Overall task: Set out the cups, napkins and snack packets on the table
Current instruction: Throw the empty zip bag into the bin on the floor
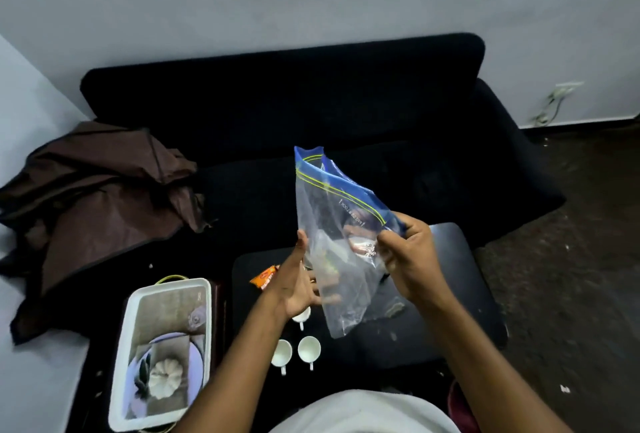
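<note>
1. The right hand (pixel 410 261) pinches the clear zip bag (pixel 337 245) at its blue zip edge, thumb and fingers closed on the plastic, and holds it up above the black table (pixel 460 297)
2. The left hand (pixel 299 285) is spread flat and open against the bag's left side, fingers partly behind the plastic; it presses the bag rather than clasping it
3. The bag's mouth points up and away, its lower corner hanging just above the table's middle; whether anything is inside cannot be told
4. Three white cups (pixel 309 348) stand near the table's near-left edge: two side by side, one farther back and half hidden under the left wrist
5. An orange snack packet (pixel 265 277) lies at the table's far-left edge, just beside the left hand
6. The right half of the table is bare up to its right edge
7. A white tray (pixel 204 328) lies to the left of the table, close to its edge
8. A black sofa (pixel 284 107) runs behind the table, with a brown cloth (pixel 100 197) heaped at its left end
</note>
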